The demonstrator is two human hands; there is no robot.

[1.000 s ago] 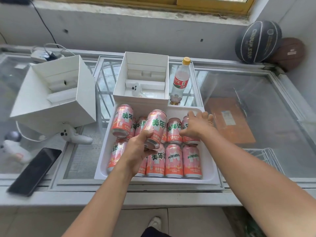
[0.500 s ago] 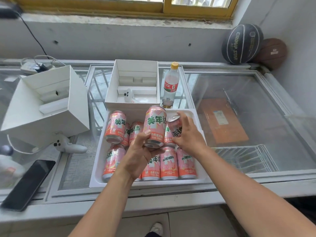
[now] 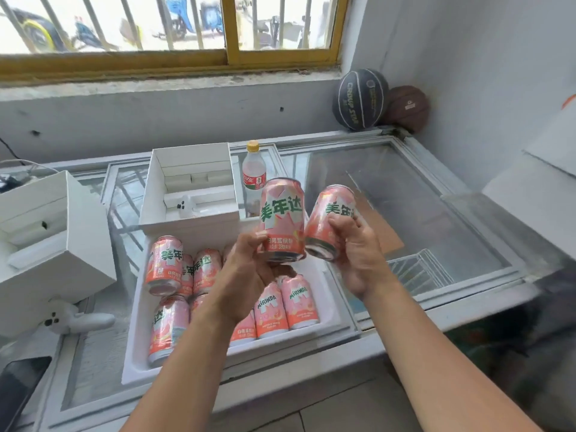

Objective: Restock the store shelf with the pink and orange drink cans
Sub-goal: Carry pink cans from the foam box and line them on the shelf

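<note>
both hands are now up and clear of the tray, each carrying one can. left hand (image 3: 249,275) grips the lower half of an upright can (image 3: 282,219). right hand (image 3: 358,260) grips a second can (image 3: 330,222), tilted, just beside the first. remaining cans (image 3: 271,310) sit in the white tray (image 3: 134,363) on the glass-topped freezer (image 3: 405,198). pickup looks done. no shelf in view, so the carry likely comes next.

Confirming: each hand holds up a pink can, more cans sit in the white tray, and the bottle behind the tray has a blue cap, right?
Not quite. The head view shows the bottle has a yellow cap, not blue. The rest holds: the left hand grips one pink can, the right hand grips a second pink can, and more cans sit in the white tray.
</note>
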